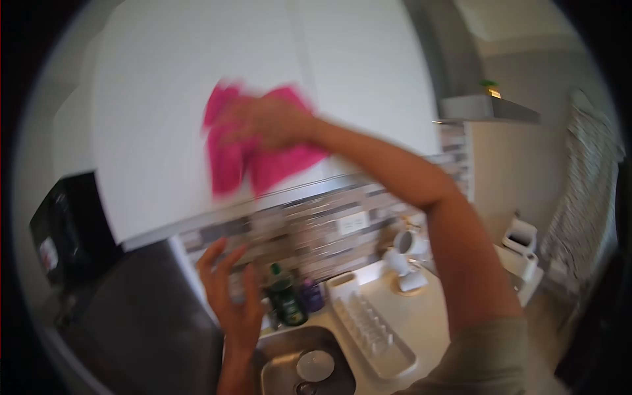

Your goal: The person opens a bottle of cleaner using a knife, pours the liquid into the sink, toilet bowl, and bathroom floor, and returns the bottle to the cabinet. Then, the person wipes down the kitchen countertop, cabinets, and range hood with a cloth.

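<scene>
My right hand [273, 123], blurred by motion, presses a bright pink cloth [227, 161] flat against a white cabinet door [158, 131]. The cloth spreads out above and below the fingers, its lower corners hanging loose. Lower down, my left hand [234, 296] is raised with its fingers apart and holds nothing. It hovers under the cabinet's bottom edge, left of a green bottle [287, 301] and a small purple bottle [312, 295] at the sink.
Below lies a metal sink [345, 368] with a round pale dish [315, 366] in it. A white drying rack [401, 365] and a stand of white mugs [409, 242] occupy the counter. A range hood [490, 108] juts out at right; a black appliance [72, 227] stands left.
</scene>
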`<state>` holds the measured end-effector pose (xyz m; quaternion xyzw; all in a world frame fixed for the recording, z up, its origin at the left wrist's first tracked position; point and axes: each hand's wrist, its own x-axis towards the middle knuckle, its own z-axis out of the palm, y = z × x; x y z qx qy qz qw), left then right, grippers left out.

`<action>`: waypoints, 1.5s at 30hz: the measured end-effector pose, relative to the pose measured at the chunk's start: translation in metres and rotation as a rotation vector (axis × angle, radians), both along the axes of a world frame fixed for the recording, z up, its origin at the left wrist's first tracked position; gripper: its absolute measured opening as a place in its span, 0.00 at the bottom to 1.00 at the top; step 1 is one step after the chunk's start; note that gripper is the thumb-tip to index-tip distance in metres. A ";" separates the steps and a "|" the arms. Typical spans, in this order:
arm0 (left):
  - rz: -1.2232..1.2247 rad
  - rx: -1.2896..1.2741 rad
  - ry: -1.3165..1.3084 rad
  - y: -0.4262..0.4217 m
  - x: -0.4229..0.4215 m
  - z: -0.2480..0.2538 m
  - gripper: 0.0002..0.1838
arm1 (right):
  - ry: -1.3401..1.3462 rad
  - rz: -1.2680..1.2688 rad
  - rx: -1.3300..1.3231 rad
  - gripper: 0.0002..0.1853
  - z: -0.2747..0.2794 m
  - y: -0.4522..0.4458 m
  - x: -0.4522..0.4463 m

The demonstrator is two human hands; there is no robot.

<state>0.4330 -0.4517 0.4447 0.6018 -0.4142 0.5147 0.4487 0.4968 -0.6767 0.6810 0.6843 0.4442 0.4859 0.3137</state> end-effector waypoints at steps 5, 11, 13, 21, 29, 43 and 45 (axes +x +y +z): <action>-0.025 -0.048 0.041 0.040 0.012 -0.005 0.12 | -0.789 0.059 0.600 0.20 0.135 0.076 0.030; -0.115 -0.131 0.145 0.062 0.027 -0.027 0.09 | -0.415 0.160 0.226 0.17 0.092 0.217 0.110; -0.117 -0.194 0.142 0.061 0.027 -0.035 0.09 | -0.212 0.181 0.102 0.19 0.012 0.249 0.122; -0.248 -0.233 0.266 0.059 -0.006 -0.058 0.10 | -0.333 -0.102 -0.149 0.19 -0.157 0.146 0.071; -0.279 -0.155 0.296 0.044 -0.024 -0.066 0.10 | -0.357 -0.349 0.223 0.21 -0.207 -0.049 -0.013; -0.298 -0.078 0.446 0.056 -0.034 -0.082 0.12 | 0.120 1.726 1.972 0.15 -0.237 -0.205 -0.014; -0.244 -0.077 0.452 0.077 -0.027 -0.093 0.12 | 0.622 2.034 1.677 0.19 -0.200 -0.169 -0.003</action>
